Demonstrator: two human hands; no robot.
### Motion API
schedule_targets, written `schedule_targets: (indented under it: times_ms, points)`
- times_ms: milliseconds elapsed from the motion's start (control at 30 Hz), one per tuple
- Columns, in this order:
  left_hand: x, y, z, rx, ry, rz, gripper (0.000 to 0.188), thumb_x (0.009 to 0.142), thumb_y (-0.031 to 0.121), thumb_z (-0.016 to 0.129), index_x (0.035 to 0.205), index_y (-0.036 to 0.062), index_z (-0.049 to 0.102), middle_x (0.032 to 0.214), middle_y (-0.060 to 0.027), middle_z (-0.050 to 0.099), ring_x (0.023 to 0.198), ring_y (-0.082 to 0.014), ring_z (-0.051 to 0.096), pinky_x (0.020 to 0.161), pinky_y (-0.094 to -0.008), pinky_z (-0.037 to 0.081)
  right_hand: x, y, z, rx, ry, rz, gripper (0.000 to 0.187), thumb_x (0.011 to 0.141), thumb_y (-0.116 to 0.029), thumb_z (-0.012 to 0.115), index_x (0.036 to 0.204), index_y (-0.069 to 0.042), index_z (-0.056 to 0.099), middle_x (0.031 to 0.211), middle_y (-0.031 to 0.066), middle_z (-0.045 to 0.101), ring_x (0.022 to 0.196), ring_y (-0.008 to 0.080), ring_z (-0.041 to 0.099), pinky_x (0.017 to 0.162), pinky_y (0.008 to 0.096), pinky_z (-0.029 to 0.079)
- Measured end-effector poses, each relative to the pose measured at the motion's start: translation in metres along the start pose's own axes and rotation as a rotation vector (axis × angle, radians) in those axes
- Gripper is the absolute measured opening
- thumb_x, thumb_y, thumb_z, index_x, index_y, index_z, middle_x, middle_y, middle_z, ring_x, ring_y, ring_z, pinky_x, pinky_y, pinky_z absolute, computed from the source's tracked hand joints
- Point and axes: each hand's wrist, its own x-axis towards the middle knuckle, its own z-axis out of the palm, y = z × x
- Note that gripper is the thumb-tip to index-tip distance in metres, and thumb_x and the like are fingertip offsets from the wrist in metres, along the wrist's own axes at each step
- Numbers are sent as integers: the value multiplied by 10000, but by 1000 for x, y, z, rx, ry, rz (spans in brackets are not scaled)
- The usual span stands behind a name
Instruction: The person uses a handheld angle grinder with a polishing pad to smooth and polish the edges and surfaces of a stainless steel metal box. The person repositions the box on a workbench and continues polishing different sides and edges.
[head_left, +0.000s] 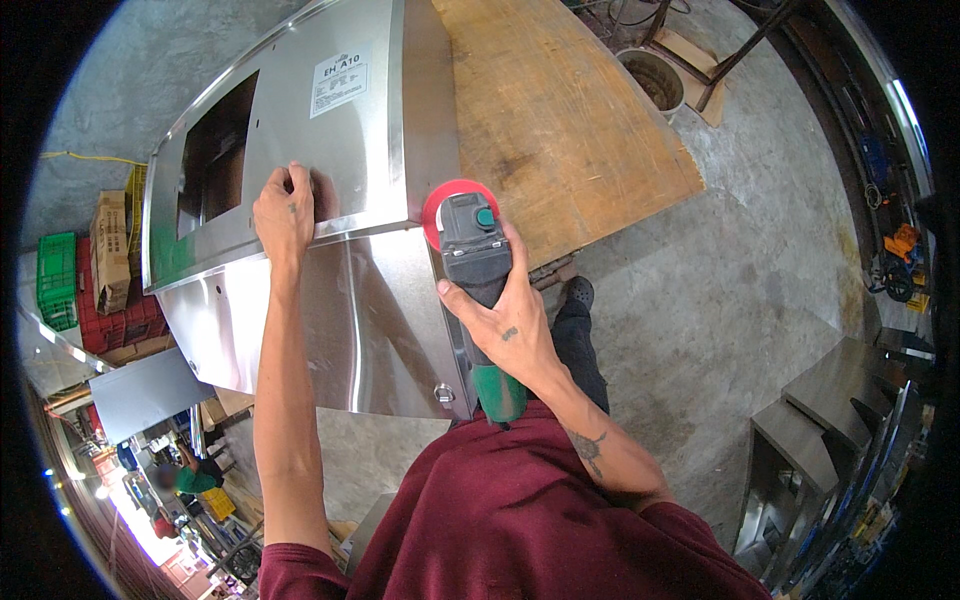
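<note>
My right hand (508,325) is wrapped round the dark body of an angle grinder (474,262) with a green rear end. Its red disc (462,192) is at the corner edge of a shiny stainless steel cabinet (285,165), though whether they touch I cannot tell. My left hand (287,212) rests on the cabinet's upper panel with fingers curled; what is inside them, if anything, is hidden. A white label (340,80) and a dark rectangular opening (217,155) mark that panel. Below it slopes another steel panel (330,320) with a small ring (443,393).
The cabinet lies on a wooden tabletop (560,120). A bucket (652,80) stands past its far corner. Green (57,280) and red crates (125,325) are at the left, steel units (800,440) at the lower right. A person in green (190,478) is far off, lower left.
</note>
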Motion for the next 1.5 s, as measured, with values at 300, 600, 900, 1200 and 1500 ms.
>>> schedule_targets:
  times_ms: [300, 600, 900, 1200, 1500]
  points:
    - [-1, 1, -2, -1, -15, -1, 590, 1130, 461, 550, 916, -63, 715, 837, -308, 741, 765, -403, 736, 828, -524, 574, 0, 0, 2, -2, -5, 9, 1100, 999, -384, 830, 1742, 6, 118, 1305, 373, 729, 1178, 506, 774, 1065, 528, 594]
    - [0, -5, 5, -33, 24, 4, 591, 1117, 470, 562, 886, -66, 659, 763, -281, 666, 699, -342, 631, 779, -505, 538, -6, -24, 1, 28, -6, -45, 1095, 1000, -353, 831, 1750, -13, 109, 1311, 374, 729, 1189, 493, 775, 1066, 531, 592]
    - [-2, -1, -1, -29, -27, -22, 583, 1123, 468, 544, 958, -55, 741, 856, -331, 740, 815, -463, 755, 842, -535, 575, 0, 0, 3, 17, 13, -13, 1071, 1000, -355, 832, 1738, -2, 141, 1288, 359, 740, 1189, 495, 772, 1058, 526, 590]
    - [0, 4, 0, 5, -16, -15, 581, 1130, 461, 540, 960, -61, 733, 875, -337, 745, 818, -482, 750, 850, -545, 572, -5, -19, 2, 65, 11, 7, 1078, 994, -329, 850, 1736, 11, 145, 1333, 338, 722, 1227, 448, 754, 1089, 502, 571]
    - [-1, 3, -1, 13, -15, -5, 588, 1136, 466, 540, 950, -59, 729, 861, -321, 748, 796, -435, 753, 834, -543, 569, -2, -13, 0, 37, 3, 69, 1055, 997, -333, 847, 1739, 4, 177, 1352, 321, 710, 1247, 416, 742, 1107, 500, 561]
